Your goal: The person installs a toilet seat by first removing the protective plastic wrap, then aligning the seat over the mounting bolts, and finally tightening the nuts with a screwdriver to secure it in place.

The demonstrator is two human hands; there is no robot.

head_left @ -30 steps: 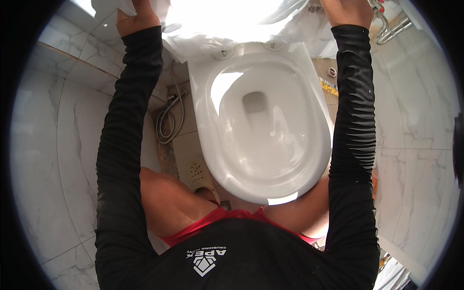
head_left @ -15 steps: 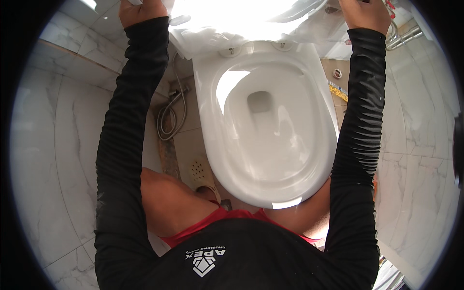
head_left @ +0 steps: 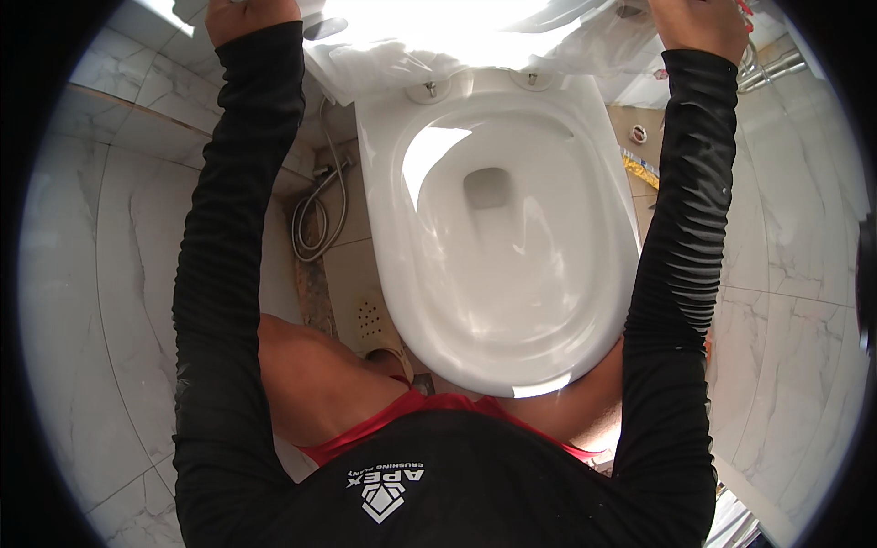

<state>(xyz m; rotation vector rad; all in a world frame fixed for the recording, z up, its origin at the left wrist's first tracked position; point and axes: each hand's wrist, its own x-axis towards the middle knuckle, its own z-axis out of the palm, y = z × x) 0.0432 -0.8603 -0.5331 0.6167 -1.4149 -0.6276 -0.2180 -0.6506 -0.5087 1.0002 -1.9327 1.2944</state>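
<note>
A clear plastic sheet (head_left: pixel 365 64), washed out by bright glare, spans the top between my two hands over the back of the white toilet bowl (head_left: pixel 384 210). At the upper left, my left hand (head_left: pixel 251 20) has its fingers curled at the sheet's left side. My right hand (head_left: pixel 703 29) is closed at its right side. The upper rim of the picture cuts off most of the fingers. Below the sheet, two metal hinge posts, a left one (head_left: pixel 430 89) and a right one (head_left: pixel 532 79), stand on the bowl's rear rim. The bowl has no seat over it.
A coiled metal hose (head_left: pixel 320 224) lies left of the bowl, and a beige clog (head_left: pixel 368 320) is on my foot below it. Right of the bowl are a small round roll (head_left: pixel 638 134) and a yellow packet (head_left: pixel 639 171). Marbled wall tiles (head_left: pixel 776 219) close in both sides.
My left hand has moved slightly left and up, and my right hand slightly right. The plastic sheet has shifted a little up, showing more of the hinge posts.
</note>
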